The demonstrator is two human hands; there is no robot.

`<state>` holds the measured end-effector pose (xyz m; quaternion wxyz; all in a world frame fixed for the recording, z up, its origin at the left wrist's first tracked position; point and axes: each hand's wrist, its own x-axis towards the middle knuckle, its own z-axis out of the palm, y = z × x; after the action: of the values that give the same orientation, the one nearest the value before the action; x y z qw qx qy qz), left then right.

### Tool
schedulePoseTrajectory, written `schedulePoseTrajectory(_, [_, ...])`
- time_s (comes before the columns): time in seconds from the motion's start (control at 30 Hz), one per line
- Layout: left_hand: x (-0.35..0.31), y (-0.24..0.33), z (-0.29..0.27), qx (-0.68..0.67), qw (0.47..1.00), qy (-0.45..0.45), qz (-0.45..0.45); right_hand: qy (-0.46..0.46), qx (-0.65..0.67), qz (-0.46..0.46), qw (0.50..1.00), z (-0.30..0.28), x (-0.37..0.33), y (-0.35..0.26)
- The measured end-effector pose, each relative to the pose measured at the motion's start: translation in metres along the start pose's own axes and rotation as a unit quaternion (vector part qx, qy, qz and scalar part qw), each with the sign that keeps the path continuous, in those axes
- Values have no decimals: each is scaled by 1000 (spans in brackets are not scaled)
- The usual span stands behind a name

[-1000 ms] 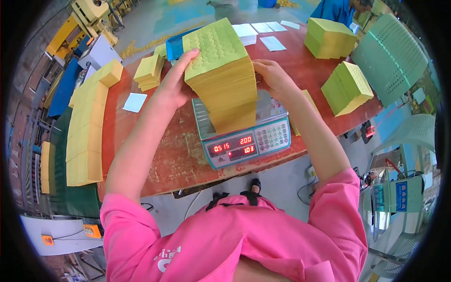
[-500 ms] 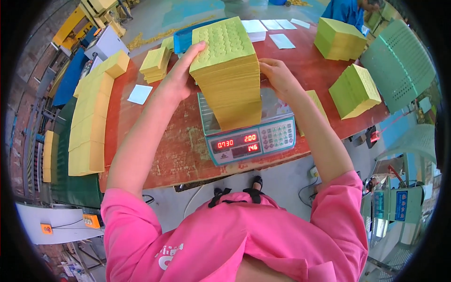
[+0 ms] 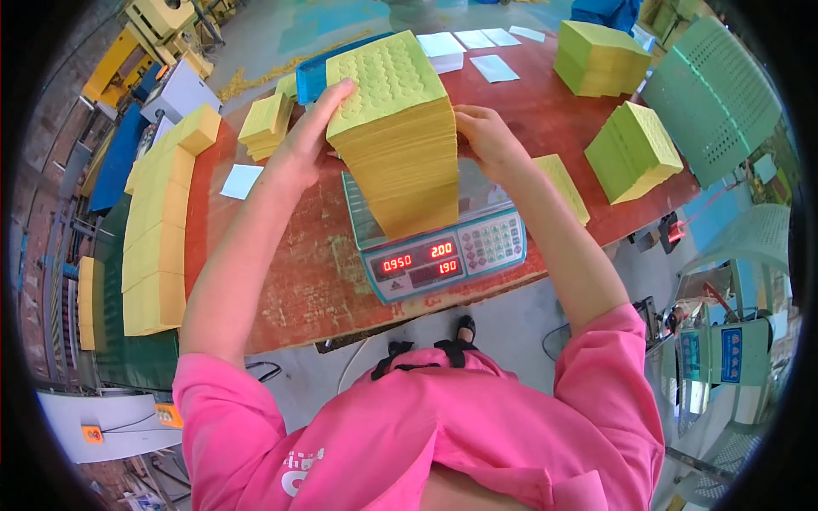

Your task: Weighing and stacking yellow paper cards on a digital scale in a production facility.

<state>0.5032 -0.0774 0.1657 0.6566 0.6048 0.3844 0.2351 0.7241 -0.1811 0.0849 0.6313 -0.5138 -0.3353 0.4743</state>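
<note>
A tall stack of yellow paper sheets point(image 3: 400, 162) with scalloped punched marks on top stands on the tray of a digital scale point(image 3: 447, 251). My left hand point(image 3: 311, 140) grips the stack's left side, thumb near its top edge and the other fingers partly hidden behind it. At the right side, my right hand point(image 3: 490, 136) presses its bent fingers against the upper sheets; the fingertips are partly hidden. The stack leans slightly and widens toward the top in this view. Red digits glow on the scale's front, beside a keypad.
On the red table point(image 3: 298, 281) are more yellow stacks point(image 3: 635, 153), a blue tray point(image 3: 315, 77) and white sheets point(image 3: 494, 68). Yellow blocks point(image 3: 158, 238) line a green surface at left. A green perforated chair point(image 3: 716, 102) and a person in blue point(image 3: 607, 13) are at far right.
The digits on the scale have changed. Both hands keep their hold on the stack. The whole view has shifted slightly, and less of the person in blue shows.
</note>
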Motion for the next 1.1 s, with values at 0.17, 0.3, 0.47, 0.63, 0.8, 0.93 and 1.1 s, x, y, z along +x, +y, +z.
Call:
schedulePoseTrajectory(0.17, [10,-15,-11,-4,1000,12,26,25,-66,-32,997,0,-7,6])
schedulePoseTrajectory(0.3, [26,-63,-38,-42,998,36,19,97,-77,-92,988,-3,-8,24])
schedulePoseTrajectory(0.47, [26,-116,25,-221,965,98,99,131,2,-122,984,13,5,39])
schedulePoseTrajectory(0.63, [13,-100,52,-356,928,10,110,31,120,-97,988,20,10,44])
schedulePoseTrajectory(0.8, [-7,-96,54,-320,935,89,121,79,77,-25,994,6,-3,41])
schedulePoseTrajectory(0.93, [-37,-147,5,-321,925,165,121,74,83,-73,991,-33,-43,38])
schedulePoseTrajectory(1.1, [-128,-194,-24,-368,896,236,75,69,89,-17,994,-96,-120,40])
